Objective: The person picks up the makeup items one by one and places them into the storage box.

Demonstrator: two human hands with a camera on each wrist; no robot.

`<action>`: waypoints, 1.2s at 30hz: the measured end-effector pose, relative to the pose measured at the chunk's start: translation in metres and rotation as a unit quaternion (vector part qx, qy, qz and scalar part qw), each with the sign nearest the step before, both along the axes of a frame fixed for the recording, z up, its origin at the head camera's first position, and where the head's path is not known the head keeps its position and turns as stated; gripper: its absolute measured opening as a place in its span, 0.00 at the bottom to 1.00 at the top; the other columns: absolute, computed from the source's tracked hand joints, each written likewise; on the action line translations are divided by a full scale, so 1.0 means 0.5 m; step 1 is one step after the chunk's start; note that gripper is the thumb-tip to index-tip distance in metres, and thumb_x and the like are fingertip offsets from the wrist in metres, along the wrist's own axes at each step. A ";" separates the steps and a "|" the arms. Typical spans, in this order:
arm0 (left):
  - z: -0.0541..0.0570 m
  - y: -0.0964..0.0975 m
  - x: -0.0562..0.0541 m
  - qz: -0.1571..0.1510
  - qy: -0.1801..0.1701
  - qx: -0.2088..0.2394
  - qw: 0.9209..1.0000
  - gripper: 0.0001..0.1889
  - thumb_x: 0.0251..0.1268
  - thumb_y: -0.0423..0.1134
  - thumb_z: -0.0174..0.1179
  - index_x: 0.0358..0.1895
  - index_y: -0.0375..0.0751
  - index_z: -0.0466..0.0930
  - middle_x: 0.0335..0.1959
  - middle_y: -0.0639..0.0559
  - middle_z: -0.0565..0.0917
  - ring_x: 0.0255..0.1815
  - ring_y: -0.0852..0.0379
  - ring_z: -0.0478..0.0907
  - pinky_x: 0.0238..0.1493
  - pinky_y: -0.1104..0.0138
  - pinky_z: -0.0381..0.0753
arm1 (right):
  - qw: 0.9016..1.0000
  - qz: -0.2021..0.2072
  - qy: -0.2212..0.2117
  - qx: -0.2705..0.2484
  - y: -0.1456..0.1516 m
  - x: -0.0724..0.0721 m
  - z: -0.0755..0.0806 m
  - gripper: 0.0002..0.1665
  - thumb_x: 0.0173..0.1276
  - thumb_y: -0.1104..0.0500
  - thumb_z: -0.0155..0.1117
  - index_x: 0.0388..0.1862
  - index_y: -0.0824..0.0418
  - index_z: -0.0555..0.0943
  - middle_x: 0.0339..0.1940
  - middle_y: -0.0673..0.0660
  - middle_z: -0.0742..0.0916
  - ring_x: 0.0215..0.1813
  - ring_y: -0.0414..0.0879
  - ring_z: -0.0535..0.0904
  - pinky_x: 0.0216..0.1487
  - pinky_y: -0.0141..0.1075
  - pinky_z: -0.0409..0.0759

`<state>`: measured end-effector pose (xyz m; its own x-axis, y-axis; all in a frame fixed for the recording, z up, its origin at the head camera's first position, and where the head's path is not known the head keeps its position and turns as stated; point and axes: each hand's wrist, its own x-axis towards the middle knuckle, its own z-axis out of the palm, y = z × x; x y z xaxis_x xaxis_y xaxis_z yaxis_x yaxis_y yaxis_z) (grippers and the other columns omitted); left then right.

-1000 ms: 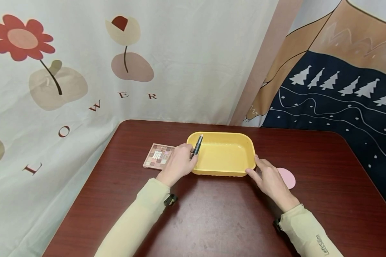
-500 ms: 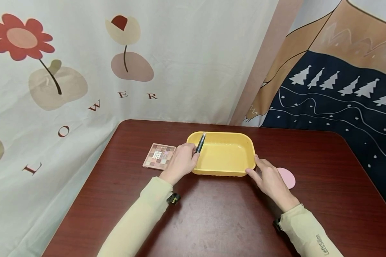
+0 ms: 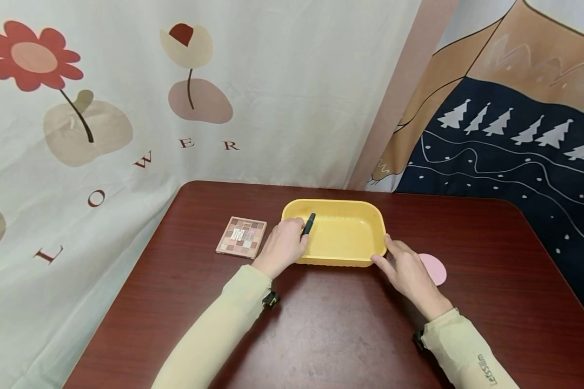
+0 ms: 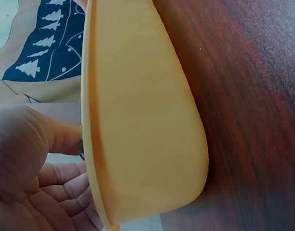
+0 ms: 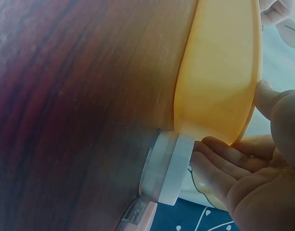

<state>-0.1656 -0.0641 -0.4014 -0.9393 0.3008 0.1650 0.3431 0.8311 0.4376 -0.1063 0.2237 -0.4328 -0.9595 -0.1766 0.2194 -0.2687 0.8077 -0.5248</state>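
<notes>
A yellow plastic basin (image 3: 343,237) stands on the table, its long side facing me. Over its left end my left hand (image 3: 284,246) holds a dark, slim pen (image 3: 309,223), its far end tilted up above the basin floor. In the left wrist view, the basin wall (image 4: 142,110) hides most of the pen and some fingertips of the left hand (image 4: 36,168). At the near right corner, my right hand (image 3: 406,270) grips the basin, thumb on the rim and fingers along the outer side, as the right wrist view also shows.
A square makeup palette (image 3: 241,236) lies left of the basin. Right of my right hand is a round pink item (image 3: 433,269). The right wrist view shows a white-lidded jar (image 5: 169,166) close to the fingers and a pink item with a clasp (image 5: 140,214). A printed curtain (image 3: 292,97) hangs behind the table.
My left hand has moved a little to the right, farther over the basin, and the pen has gone lower with it. More of the palette shows. The right hand has stayed in place.
</notes>
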 end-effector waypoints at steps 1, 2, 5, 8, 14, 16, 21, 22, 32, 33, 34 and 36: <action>-0.001 0.001 -0.001 0.000 0.001 -0.005 1.000 0.07 0.68 0.33 0.64 0.31 0.39 0.78 0.26 0.49 0.77 0.26 0.51 0.74 0.30 0.59 0.77 | 1.000 0.000 0.000 0.000 0.000 0.000 0.000 0.40 0.74 0.55 0.69 0.73 0.78 0.67 0.64 0.75 0.80 0.63 0.66 0.80 0.61 0.60 0.79; -0.002 0.003 -0.002 0.000 0.003 -0.011 1.000 0.08 0.67 0.33 0.65 0.30 0.39 0.77 0.26 0.49 0.76 0.26 0.51 0.74 0.30 0.59 0.77 | 1.000 0.000 0.000 0.000 0.000 0.000 0.000 0.40 0.74 0.55 0.69 0.73 0.78 0.67 0.63 0.75 0.80 0.63 0.66 0.80 0.61 0.60 0.79; -0.004 0.008 -0.005 0.004 0.004 -0.029 1.000 0.08 0.67 0.34 0.65 0.30 0.39 0.77 0.25 0.48 0.77 0.26 0.49 0.76 0.30 0.57 0.78 | 1.000 -0.001 0.002 -0.001 0.001 -0.001 -0.001 0.40 0.73 0.55 0.69 0.73 0.78 0.67 0.63 0.75 0.81 0.62 0.66 0.80 0.61 0.59 0.79; -0.005 0.014 -0.008 0.010 0.003 -0.045 0.999 0.07 0.67 0.35 0.65 0.32 0.37 0.78 0.26 0.47 0.78 0.26 0.48 0.78 0.29 0.56 0.79 | 1.000 -0.001 0.004 -0.001 0.002 -0.002 -0.002 0.40 0.73 0.56 0.69 0.73 0.78 0.67 0.63 0.75 0.81 0.62 0.66 0.80 0.61 0.59 0.79; -0.009 0.021 -0.015 0.015 0.009 -0.067 0.998 0.05 0.66 0.34 0.65 0.35 0.34 0.81 0.29 0.44 0.83 0.30 0.46 0.83 0.33 0.54 0.83 | 1.000 -0.001 0.008 0.000 0.002 -0.003 -0.004 0.40 0.73 0.56 0.70 0.73 0.78 0.67 0.63 0.75 0.81 0.62 0.66 0.80 0.60 0.59 0.79; -0.012 0.023 -0.018 0.016 0.012 -0.073 0.997 0.05 0.66 0.33 0.65 0.35 0.35 0.81 0.30 0.43 0.83 0.31 0.45 0.83 0.33 0.54 0.83 | 1.000 0.000 0.011 0.000 0.002 -0.003 -0.004 0.40 0.73 0.56 0.70 0.72 0.79 0.68 0.63 0.75 0.81 0.62 0.66 0.80 0.60 0.59 0.79; -0.018 0.027 -0.022 0.018 0.010 -0.081 0.996 0.04 0.63 0.32 0.64 0.33 0.35 0.81 0.29 0.43 0.84 0.31 0.44 0.84 0.33 0.54 0.84 | 1.000 0.001 0.014 -0.002 0.001 -0.002 -0.005 0.39 0.73 0.56 0.70 0.72 0.79 0.68 0.62 0.75 0.81 0.61 0.66 0.81 0.59 0.59 0.80; -0.019 0.028 -0.022 0.020 0.009 -0.082 0.996 0.03 0.63 0.32 0.65 0.33 0.36 0.81 0.29 0.42 0.84 0.31 0.44 0.84 0.32 0.54 0.84 | 1.000 0.001 0.015 -0.002 0.001 -0.002 -0.005 0.39 0.73 0.56 0.70 0.72 0.79 0.68 0.62 0.75 0.81 0.61 0.66 0.81 0.59 0.59 0.80; -0.027 0.036 -0.032 0.033 -0.026 -0.080 0.996 0.02 0.56 0.29 0.60 0.29 0.38 0.80 0.26 0.45 0.83 0.26 0.49 0.79 0.27 0.54 0.82 | 1.000 0.000 0.014 -0.002 0.002 -0.002 -0.005 0.40 0.73 0.56 0.70 0.73 0.78 0.68 0.62 0.75 0.82 0.61 0.65 0.81 0.60 0.59 0.80; -0.027 0.037 -0.033 0.034 -0.029 -0.080 0.996 0.02 0.56 0.29 0.60 0.29 0.39 0.80 0.26 0.46 0.82 0.25 0.50 0.78 0.27 0.55 0.81 | 1.000 0.000 0.013 -0.002 0.002 -0.002 -0.005 0.40 0.73 0.56 0.70 0.73 0.78 0.67 0.62 0.75 0.82 0.61 0.66 0.81 0.60 0.59 0.80; -0.028 0.039 -0.034 0.035 -0.033 -0.080 0.996 0.03 0.56 0.29 0.60 0.28 0.40 0.79 0.25 0.47 0.81 0.24 0.51 0.77 0.26 0.56 0.81 | 1.000 0.000 0.012 -0.001 0.002 -0.002 -0.005 0.40 0.73 0.56 0.70 0.73 0.78 0.67 0.62 0.75 0.82 0.61 0.65 0.81 0.60 0.59 0.80; -0.028 0.041 -0.036 0.035 -0.043 -0.083 0.995 0.04 0.56 0.28 0.61 0.27 0.40 0.79 0.23 0.48 0.80 0.23 0.52 0.75 0.24 0.58 0.79 | 1.000 -0.001 0.011 0.001 0.002 -0.002 -0.005 0.40 0.73 0.56 0.70 0.73 0.78 0.67 0.62 0.74 0.82 0.61 0.65 0.81 0.60 0.59 0.80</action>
